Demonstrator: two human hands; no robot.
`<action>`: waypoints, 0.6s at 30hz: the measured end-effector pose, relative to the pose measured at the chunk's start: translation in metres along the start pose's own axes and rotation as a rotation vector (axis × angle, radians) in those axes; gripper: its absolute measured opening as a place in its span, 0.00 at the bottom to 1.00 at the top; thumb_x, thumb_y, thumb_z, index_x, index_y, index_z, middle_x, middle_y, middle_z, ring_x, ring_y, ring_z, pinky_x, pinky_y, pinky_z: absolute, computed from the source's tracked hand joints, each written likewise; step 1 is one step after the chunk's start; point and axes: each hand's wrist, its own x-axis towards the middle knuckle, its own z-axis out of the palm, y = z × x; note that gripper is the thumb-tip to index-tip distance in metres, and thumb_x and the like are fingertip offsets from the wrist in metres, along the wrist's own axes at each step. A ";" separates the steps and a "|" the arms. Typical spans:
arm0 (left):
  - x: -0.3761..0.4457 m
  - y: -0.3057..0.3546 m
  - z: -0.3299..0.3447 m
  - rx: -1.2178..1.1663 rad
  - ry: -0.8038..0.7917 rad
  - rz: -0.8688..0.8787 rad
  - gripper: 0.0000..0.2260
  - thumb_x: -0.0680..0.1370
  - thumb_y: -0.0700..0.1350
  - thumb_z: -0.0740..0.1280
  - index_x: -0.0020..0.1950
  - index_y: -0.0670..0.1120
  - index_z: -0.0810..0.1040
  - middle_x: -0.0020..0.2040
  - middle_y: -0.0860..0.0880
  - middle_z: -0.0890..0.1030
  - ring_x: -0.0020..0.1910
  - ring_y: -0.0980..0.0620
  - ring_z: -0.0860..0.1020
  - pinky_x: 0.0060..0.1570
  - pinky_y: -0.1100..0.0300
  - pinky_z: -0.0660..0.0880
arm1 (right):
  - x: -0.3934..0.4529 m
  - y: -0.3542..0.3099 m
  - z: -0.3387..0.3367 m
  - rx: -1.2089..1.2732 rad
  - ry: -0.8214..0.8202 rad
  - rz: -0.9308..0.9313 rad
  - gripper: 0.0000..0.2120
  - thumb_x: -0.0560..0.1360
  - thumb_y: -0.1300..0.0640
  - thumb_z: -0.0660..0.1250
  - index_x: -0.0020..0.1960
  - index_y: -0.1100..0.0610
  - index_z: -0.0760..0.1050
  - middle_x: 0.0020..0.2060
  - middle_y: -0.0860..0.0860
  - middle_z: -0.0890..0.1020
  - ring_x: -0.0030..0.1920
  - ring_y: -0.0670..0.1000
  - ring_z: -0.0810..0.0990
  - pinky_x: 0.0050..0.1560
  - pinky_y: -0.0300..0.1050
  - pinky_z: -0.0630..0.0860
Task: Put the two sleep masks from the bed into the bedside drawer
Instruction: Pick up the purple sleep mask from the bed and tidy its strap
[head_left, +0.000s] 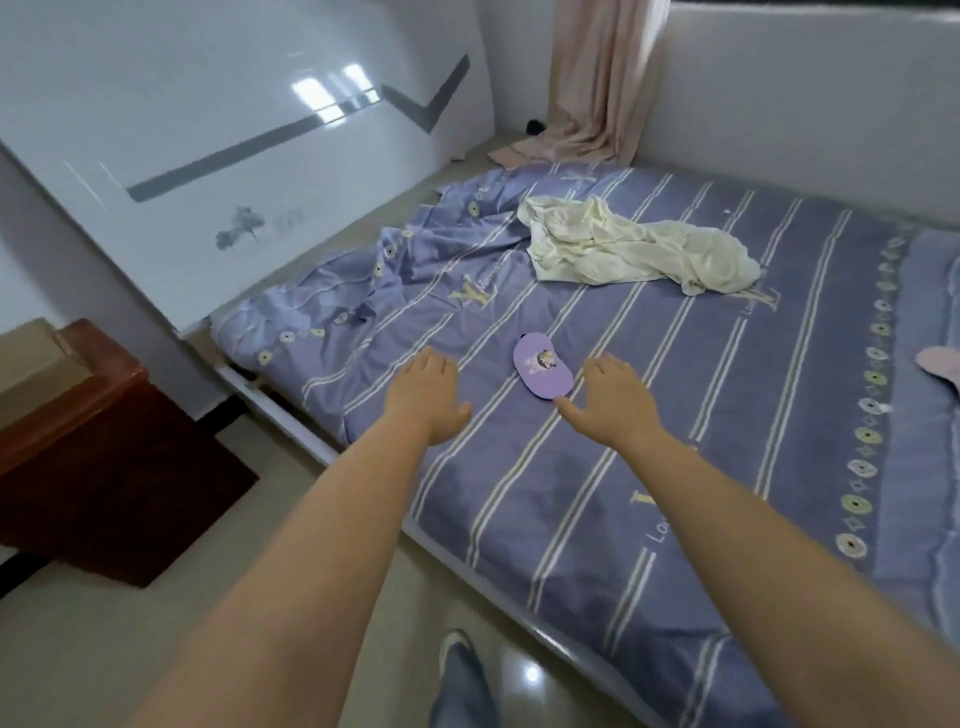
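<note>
A purple sleep mask (541, 373) with a small cartoon print lies flat on the striped purple bed sheet (675, 415). A pink sleep mask (940, 364) shows partly at the right edge of the bed. My left hand (428, 395) hovers open, palm down, just left of the purple mask. My right hand (610, 405) is open just right of it, and its thumb tip touches the mask's near edge. A dark red-brown bedside cabinet (88, 436) stands at the left, beside the bed; no drawer front is visible from here.
A crumpled cream cloth (623, 249) lies further up the bed. The glossy white headboard (208, 130) runs along the left. A pink curtain (597, 78) hangs in the far corner. My leg and shoe (460, 675) stand on the shiny floor by the bed's edge.
</note>
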 end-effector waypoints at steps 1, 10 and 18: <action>0.029 -0.011 0.001 0.007 -0.027 0.019 0.28 0.79 0.51 0.58 0.72 0.37 0.56 0.74 0.39 0.59 0.75 0.43 0.53 0.75 0.51 0.53 | 0.022 0.002 0.008 0.005 -0.024 0.041 0.23 0.73 0.49 0.62 0.60 0.65 0.67 0.60 0.62 0.73 0.63 0.60 0.67 0.64 0.49 0.63; 0.231 -0.046 0.059 0.015 -0.141 0.139 0.29 0.79 0.52 0.57 0.74 0.37 0.52 0.76 0.40 0.56 0.76 0.45 0.51 0.75 0.52 0.48 | 0.175 0.059 0.096 0.041 -0.186 0.289 0.25 0.75 0.48 0.60 0.63 0.66 0.64 0.65 0.61 0.71 0.69 0.58 0.62 0.69 0.49 0.57; 0.338 -0.056 0.195 -0.057 -0.198 0.192 0.30 0.79 0.53 0.56 0.75 0.38 0.50 0.77 0.41 0.52 0.77 0.47 0.48 0.76 0.54 0.46 | 0.268 0.096 0.210 0.098 -0.206 0.450 0.26 0.72 0.52 0.64 0.63 0.66 0.62 0.63 0.61 0.70 0.65 0.58 0.65 0.66 0.51 0.61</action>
